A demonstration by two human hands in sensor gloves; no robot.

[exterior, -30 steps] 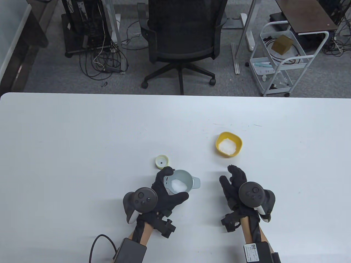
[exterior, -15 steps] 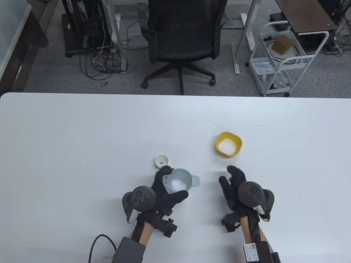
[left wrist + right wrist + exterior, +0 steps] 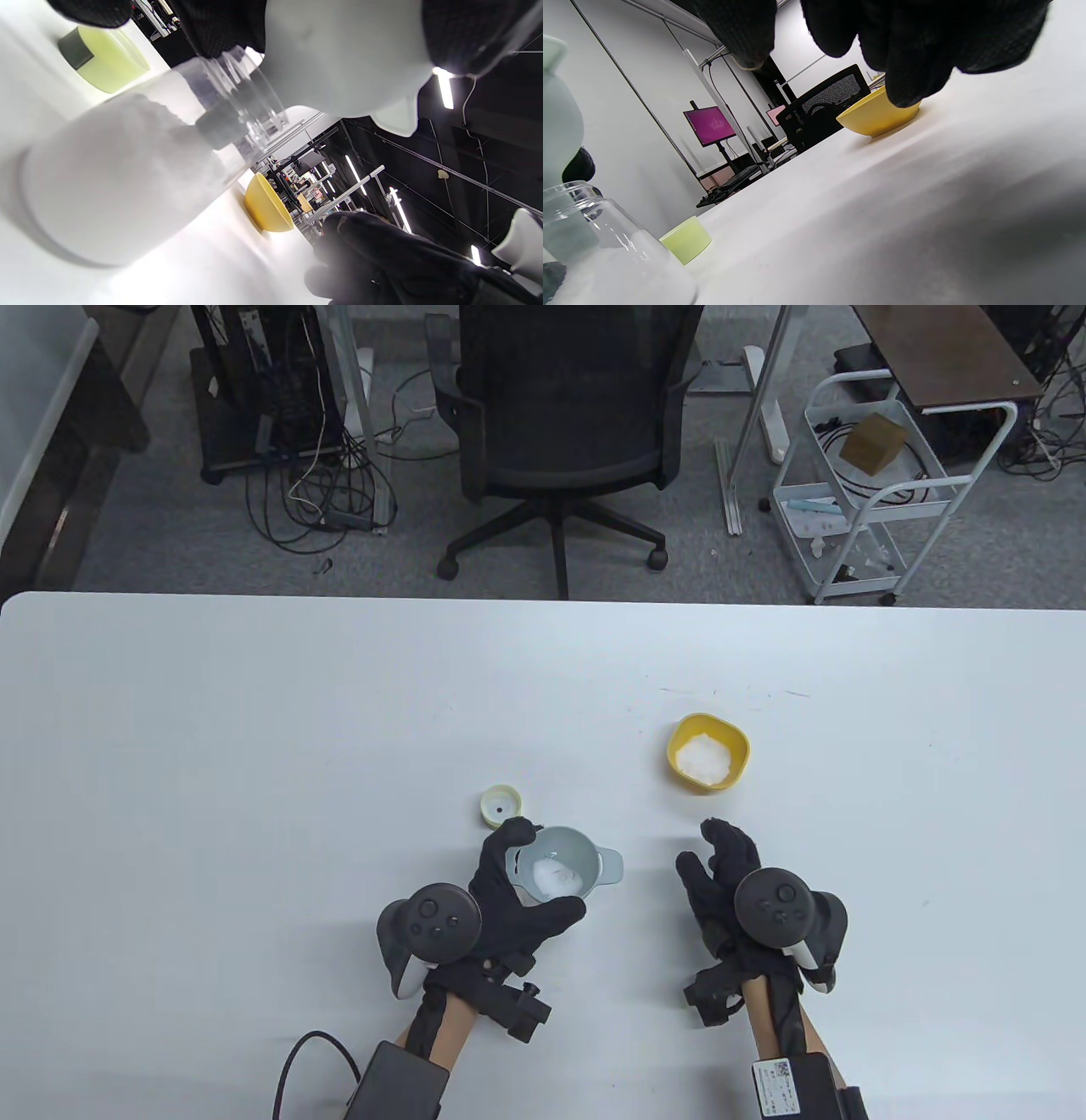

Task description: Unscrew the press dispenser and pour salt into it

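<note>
My left hand (image 3: 543, 875) grips a grey funnel (image 3: 580, 855) that sits in the neck of the clear dispenser bottle (image 3: 127, 169). White salt lies in the funnel and fills much of the bottle. In the left wrist view my fingers (image 3: 220, 25) wrap the funnel (image 3: 339, 63) above the bottle's threaded neck. The dispenser's yellow-green cap (image 3: 500, 804) lies on the table just behind the funnel. A yellow bowl (image 3: 736, 746) holding salt (image 3: 704, 759) stands to the right. My right hand (image 3: 702, 846) is open and empty between bowl and funnel, low over the table.
The white table (image 3: 254, 746) reaches to the far edge, with an office chair (image 3: 564, 415) and a white cart (image 3: 865, 492) behind it. The right wrist view shows the bowl (image 3: 878, 114), cap (image 3: 686, 239) and bottle (image 3: 606, 262).
The funnel has shifted slightly to the right in my left hand, and the salt heap in it looks a little lower. My right hand has barely moved.
</note>
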